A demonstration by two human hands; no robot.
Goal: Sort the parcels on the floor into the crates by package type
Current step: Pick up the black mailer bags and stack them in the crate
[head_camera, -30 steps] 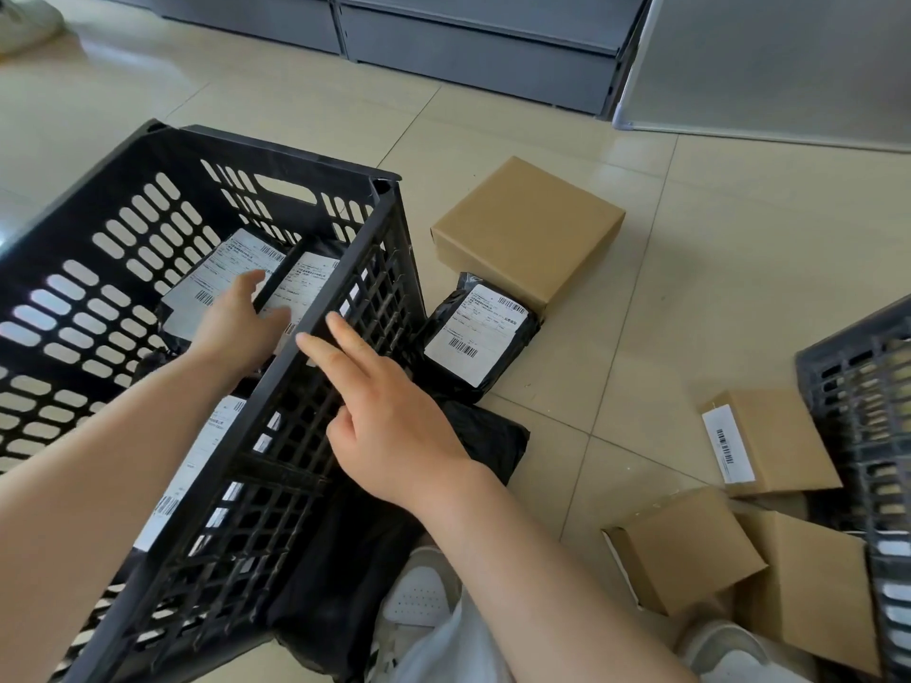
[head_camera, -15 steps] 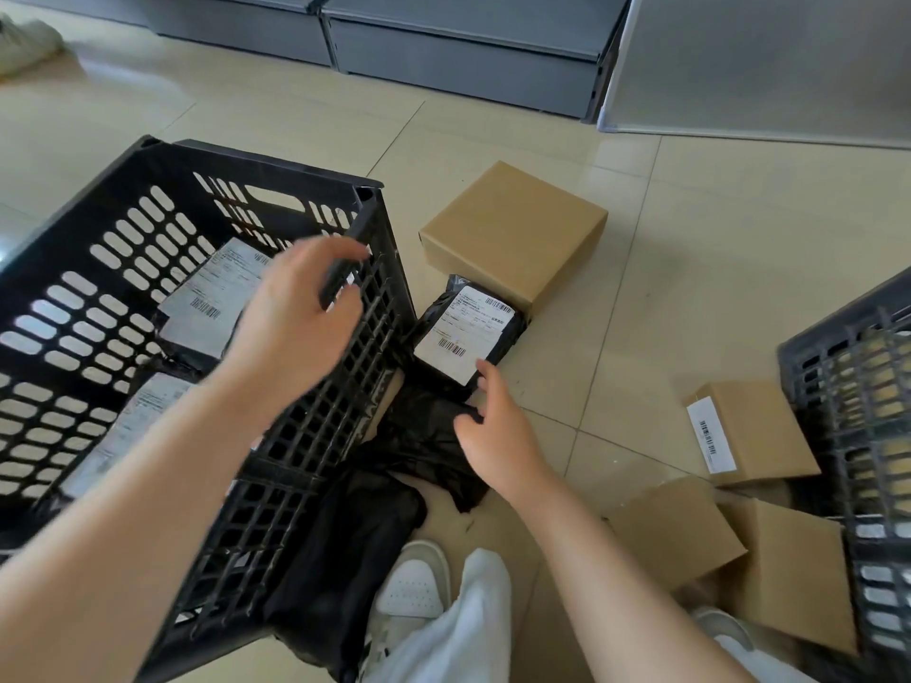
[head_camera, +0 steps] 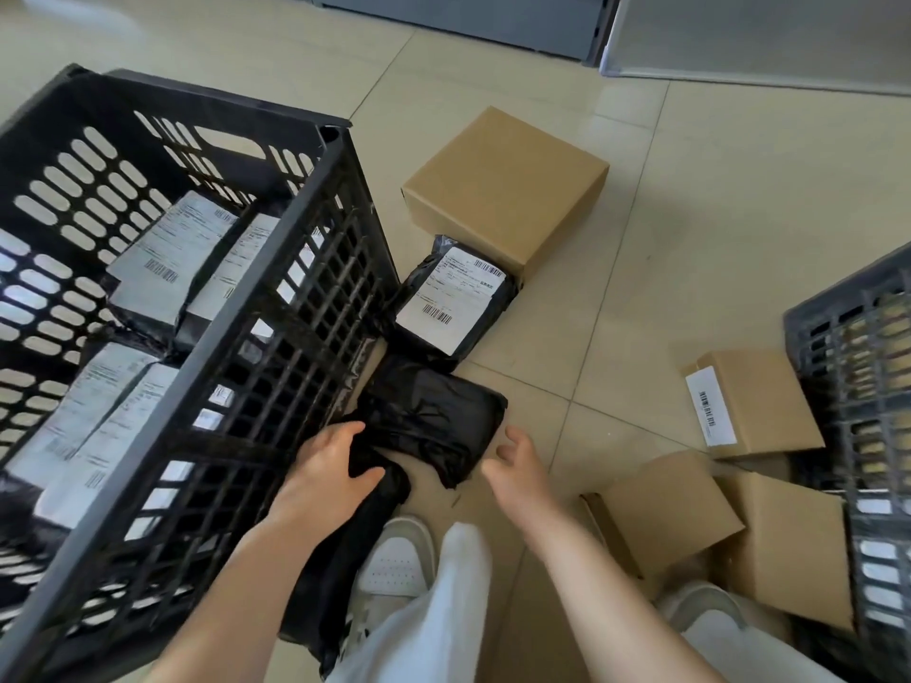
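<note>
Head view: left hand (head_camera: 328, 473) left black crate (head_camera: 340, 199), now gripping near black poly bag (head_camera: 360, 525); right hand (head_camera: 517, 468) dropped beside it, fingers spread, empty — next bag pickup starting.

Beige tiled floor (head_camera: 739, 199), grey cabinet base (head_camera: 468, 17), white shoe (head_camera: 394, 564), white trouser leg (head_camera: 434, 623)

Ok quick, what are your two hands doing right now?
Left hand: grips the plain black plastic mailer bag lying on the floor beside the black crate.
Right hand: open, fingers loosely curled, holding nothing.
</note>
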